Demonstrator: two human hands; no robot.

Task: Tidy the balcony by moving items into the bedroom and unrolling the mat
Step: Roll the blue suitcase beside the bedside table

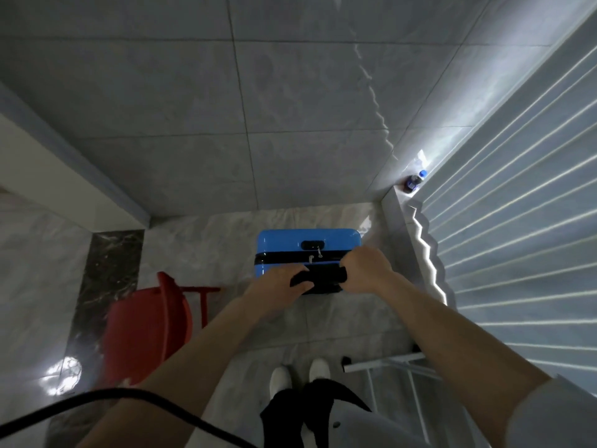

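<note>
A blue hard-shell suitcase [308, 245] with a black zip band stands upright on the tiled floor against the wall. Its black pull handle [323, 278] sits at the near side of its top. My left hand [279, 284] grips the left end of that handle. My right hand [366, 270] grips the right end, fingers curled over it. Both forearms reach down and forward from the bottom of the view. No mat is in view.
A red plastic chair [145, 331] stands just left of the suitcase. A white metal rack [387, 365] lies low at the right, beside a curtain [517, 253]. A small blue-capped bottle [415, 181] sits on the ledge. My white shoes [300, 376] are below.
</note>
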